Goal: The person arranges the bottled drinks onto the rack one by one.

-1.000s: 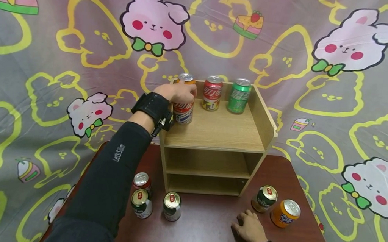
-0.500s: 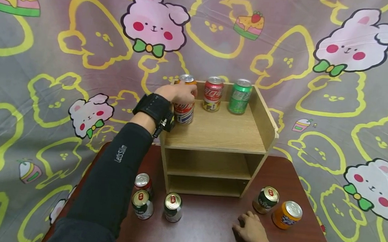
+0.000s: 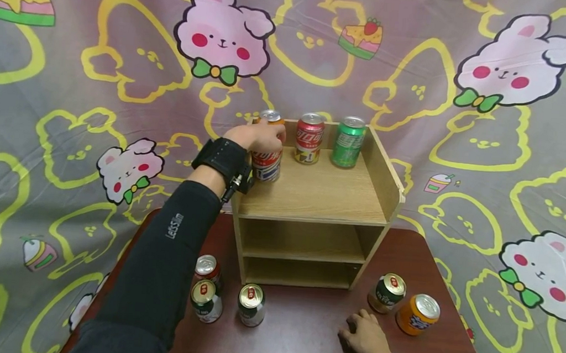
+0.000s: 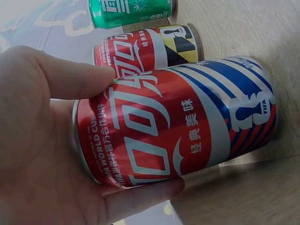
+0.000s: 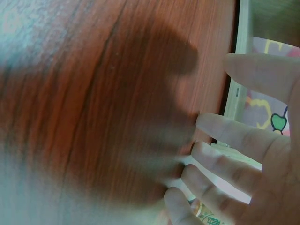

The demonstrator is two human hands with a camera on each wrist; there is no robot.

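Note:
On the top shelf of a small wooden rack [image 3: 321, 196], my left hand [image 3: 258, 137] grips a red soda can [image 4: 154, 126] with a blue-and-white striped base, thumb and fingers on opposite sides. This can stands at the shelf's left, in front of an orange-topped can [image 3: 271, 116] that is mostly hidden. To its right stand another red can [image 3: 309, 138] and a green can [image 3: 349, 143]. My right hand [image 3: 366, 335] rests with its fingertips on the table, fingers loosely bent and holding nothing, near a dark green can [image 3: 386, 293] and an orange can [image 3: 417, 314].
Left on the reddish-brown table [image 3: 300, 333] stand a red can [image 3: 207, 268] and two dark green-and-white cans [image 3: 206, 302]. Below the top board the rack has two open levels. Raised side panels [image 3: 385, 171] edge the top shelf. A patterned curtain [image 3: 323, 46] hangs behind.

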